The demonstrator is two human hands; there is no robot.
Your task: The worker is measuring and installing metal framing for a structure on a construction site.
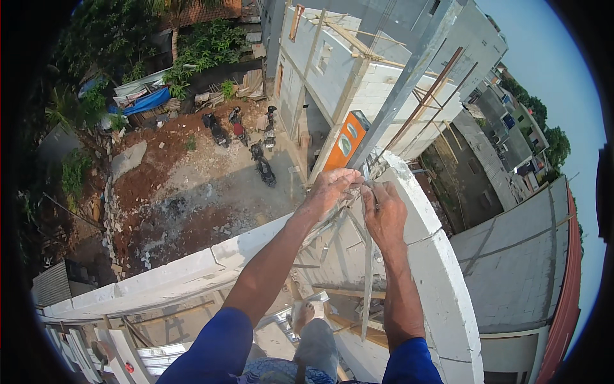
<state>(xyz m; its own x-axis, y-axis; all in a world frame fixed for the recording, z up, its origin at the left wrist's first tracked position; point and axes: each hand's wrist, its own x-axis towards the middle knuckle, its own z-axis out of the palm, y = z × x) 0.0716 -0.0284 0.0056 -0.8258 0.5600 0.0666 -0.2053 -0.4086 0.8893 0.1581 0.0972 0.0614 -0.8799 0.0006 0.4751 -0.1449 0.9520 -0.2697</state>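
Note:
A long grey metal profile (409, 86) rises at a slant from the corner of the white block wall. Against its left side rests an orange spirit level (344, 146) with oval windows. My left hand (334, 191) is closed at the foot of the profile, fingertips pinched together. Close beside it, my right hand (385, 214) is closed too, thumb and fingers pressed together. Whatever lies between the fingertips of either hand is too small to make out. Below the hands a thin grey strip (367, 288) hangs down along the inner wall face.
The pale block wall (441, 269) curves right, and its other run (173, 272) goes left above a long drop. Rusty rods (441, 96) stand behind the profile. Far below, several motorbikes (262, 165) stand on the ground. My bare foot (306, 313) is on a support beneath me.

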